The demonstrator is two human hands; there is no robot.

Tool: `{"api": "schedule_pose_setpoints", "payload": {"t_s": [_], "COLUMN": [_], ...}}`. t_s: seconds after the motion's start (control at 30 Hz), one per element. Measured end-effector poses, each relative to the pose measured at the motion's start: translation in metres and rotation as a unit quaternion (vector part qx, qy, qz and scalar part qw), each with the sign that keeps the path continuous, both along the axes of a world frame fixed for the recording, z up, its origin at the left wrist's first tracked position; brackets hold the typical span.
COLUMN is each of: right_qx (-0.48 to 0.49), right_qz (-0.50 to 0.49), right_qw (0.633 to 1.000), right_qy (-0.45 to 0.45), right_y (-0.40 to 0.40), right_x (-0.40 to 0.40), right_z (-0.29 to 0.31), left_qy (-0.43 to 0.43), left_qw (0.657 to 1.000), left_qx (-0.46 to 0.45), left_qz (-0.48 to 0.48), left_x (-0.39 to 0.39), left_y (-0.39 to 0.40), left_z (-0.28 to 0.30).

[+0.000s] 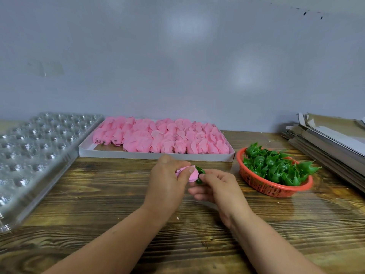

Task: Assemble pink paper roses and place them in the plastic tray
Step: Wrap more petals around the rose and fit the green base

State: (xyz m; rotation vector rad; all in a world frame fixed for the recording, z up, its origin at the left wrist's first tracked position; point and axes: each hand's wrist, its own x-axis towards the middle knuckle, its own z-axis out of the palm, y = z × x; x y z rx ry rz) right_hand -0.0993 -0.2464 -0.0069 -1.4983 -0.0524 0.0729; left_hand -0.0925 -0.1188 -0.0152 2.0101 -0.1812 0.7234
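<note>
My left hand (167, 180) grips a pink paper rose (193, 176) above the middle of the wooden table. My right hand (217, 186) pinches a green plastic calyx (201, 172) against the base of that rose. A white cardboard box (154, 154) behind my hands holds several rows of pink rose heads (162, 136). The clear plastic tray (37, 155) with round cells lies at the left, and no rose shows in its cells. An orange basket (272, 187) at the right is full of green calyxes (276, 166).
A stack of flattened cardboard sheets (331, 139) lies at the far right. A grey wall (177, 56) closes the back. The wooden table (98, 204) runs forward to the near edge between the tray and the basket.
</note>
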Motion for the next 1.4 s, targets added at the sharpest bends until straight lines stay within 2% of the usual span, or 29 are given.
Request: {"api": "schedule_pose_setpoints", "payload": {"t_s": [0.2, 0.47, 0.67, 0.9, 1.23, 1.4], "right_qx": [-0.037, -0.016, -0.024, -0.023, 0.106, 0.163], "right_qz": [-0.001, 0.001, 0.011, -0.008, -0.006, 0.017], "right_qw": [0.998, 0.999, 0.998, 0.999, 0.992, 0.983], "right_qy": [-0.059, -0.051, -0.065, -0.04, 0.064, 0.079], "right_y": [0.0051, 0.0032, 0.0047, 0.0031, 0.0007, -0.0011], "right_x": [-0.0014, -0.001, -0.0019, -0.0016, 0.0056, 0.0045], "right_z": [-0.0012, -0.0009, -0.0016, -0.0026, -0.0015, 0.0005], "left_qy": [-0.022, -0.008, -0.032, -0.027, -0.032, -0.033], "left_qw": [1.0, 1.0, 0.998, 0.998, 0.999, 0.999], "left_qx": [0.001, 0.01, 0.041, 0.042, 0.03, 0.024], "left_qz": [0.008, -0.019, -0.017, -0.027, -0.015, -0.016], "left_x": [-0.0016, -0.0032, -0.005, -0.0066, -0.0072, -0.0066], "left_y": [0.0009, 0.0004, 0.0001, -0.0016, -0.0007, 0.0002], "left_z": [0.0009, 0.0041, 0.0051, 0.0037, 0.0072, 0.0077]}}
